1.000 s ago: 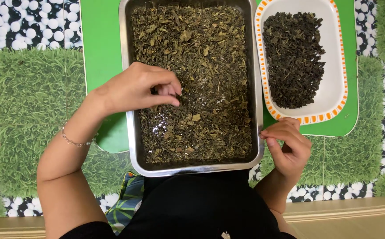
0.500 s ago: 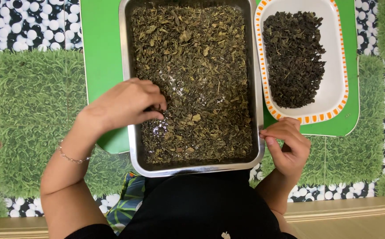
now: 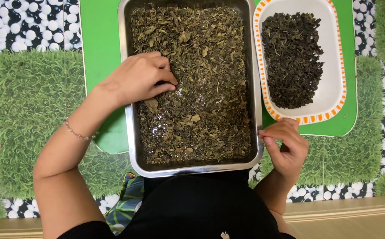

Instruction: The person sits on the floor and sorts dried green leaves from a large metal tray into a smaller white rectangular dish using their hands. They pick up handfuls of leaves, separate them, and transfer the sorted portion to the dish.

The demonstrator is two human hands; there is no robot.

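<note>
Dried leaves (image 3: 201,88): olive-green, loose, filling steel tray, centre of view; a bare shiny patch of tray floor just right of left fingertips.
Floor mat (image 3: 29,110): grass-pattern squares and pebble print, far left; cut off at left edge.
Bracelet (image 3: 75,132): thin chain on left wrist, over mat.
Green board (image 3: 99,53): under tray and dish; mostly covered, top cut off by frame.
Left hand (image 3: 139,79): over tray's left rim, fingers curled and pressed together, tips down in leaves; whether pinching anything cannot be told, fingertips partly hidden.
Steel tray (image 3: 128,137): rectangular, top edge cut off; near edge against dark clothing; open leaf surface to right of left hand.
Dark clothing (image 3: 201,208): hides floor below tray.
Right hand (image 3: 285,146): off tray's near right corner, just beside rim, fingers loosely curled, thumb near forefinger; contents of grip not visible.
White dish (image 3: 338,88): orange-checked rim, right of tray, nearly touching it.
Dark leaves (image 3: 292,57): heaped in dish, bare white margin around.
</note>
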